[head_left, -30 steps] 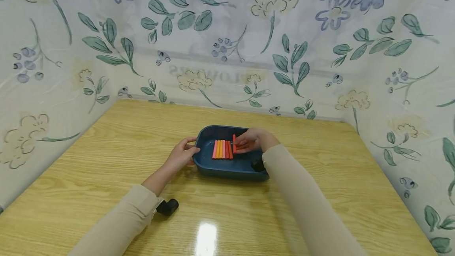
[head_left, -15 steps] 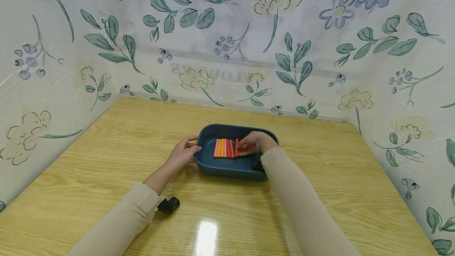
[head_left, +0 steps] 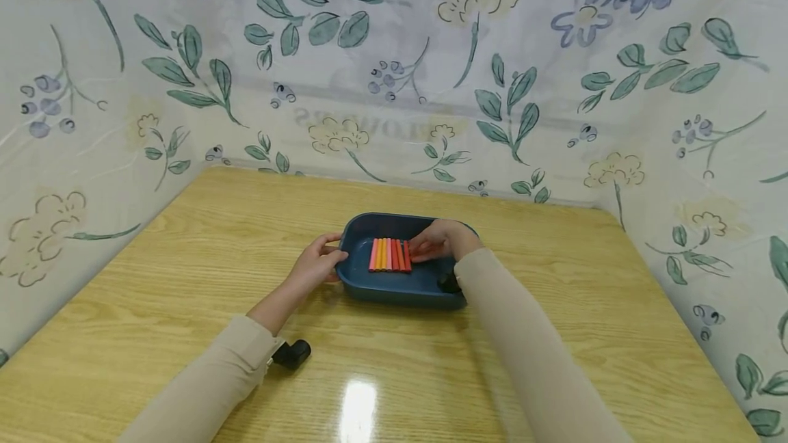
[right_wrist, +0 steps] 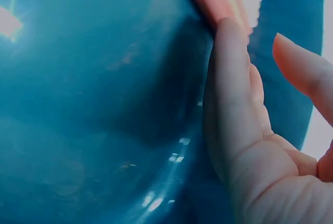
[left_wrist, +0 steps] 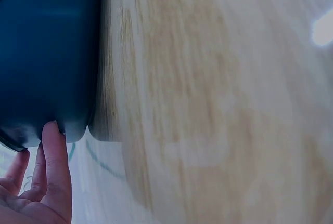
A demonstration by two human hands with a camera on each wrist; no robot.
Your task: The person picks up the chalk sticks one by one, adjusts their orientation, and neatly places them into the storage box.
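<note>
A dark blue plastic tray with rounded corners stands on the table. Inside it several thin pink, orange and red sticks lie side by side in a row; their exact kind does not show. My left hand holds the tray's left end, thumb at the rim and fingers against the outer wall. My right hand is inside the tray, its fingers touching the red stick at the row's right end. In the right wrist view, those fingers lie nearly straight and the thumb stands apart from them.
The wooden table stretches around the tray, with a bright reflection at the front. Floral cloth hangs behind the table and along both sides. A black wrist camera sits under the left cuff, another under the right.
My right hand has brought a red stick down and left against the row's right end, and its thumb now stands apart. My left hand stays at the tray's end.
</note>
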